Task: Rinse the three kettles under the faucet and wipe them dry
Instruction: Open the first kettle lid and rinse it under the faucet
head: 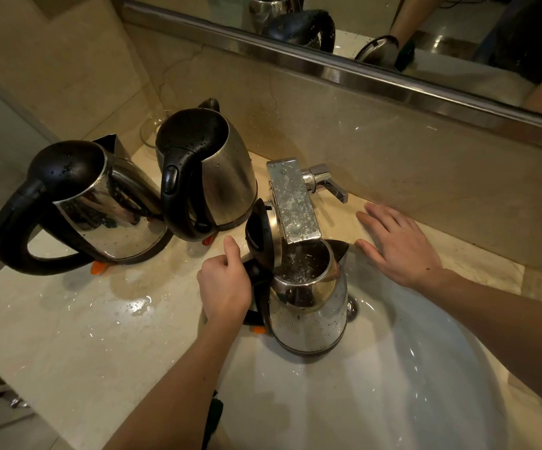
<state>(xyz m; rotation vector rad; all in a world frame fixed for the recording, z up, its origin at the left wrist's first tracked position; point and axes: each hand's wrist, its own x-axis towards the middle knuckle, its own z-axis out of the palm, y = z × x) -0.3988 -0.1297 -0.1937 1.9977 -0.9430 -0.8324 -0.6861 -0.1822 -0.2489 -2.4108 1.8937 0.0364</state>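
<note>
Kettle (pixel 308 306) with its lid swung up is being held inside the sink (pixel 393 384), the left hand (pixel 224 287) curling tightly round its black handle; keeping the mouth centred under the faucet (pixel 294 203) stream should be limiting splash. Beyond, the right hand (pixel 399 245) is lying flat and empty on the counter (pixel 68 336) near the lever (pixel 328 183), while a nearer wet kettle (pixel 100 203) and a farther wet kettle (pixel 211 170) are waiting to the left.

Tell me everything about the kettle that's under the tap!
The kettle is shiny silver metal, dotted with water drops. It has a black handle and a black lid that is flipped open. It is upright in the white sink, with its mouth right under the faucet and water splashing inside. Its spout points away from the left hand, which grips the handle.
</note>
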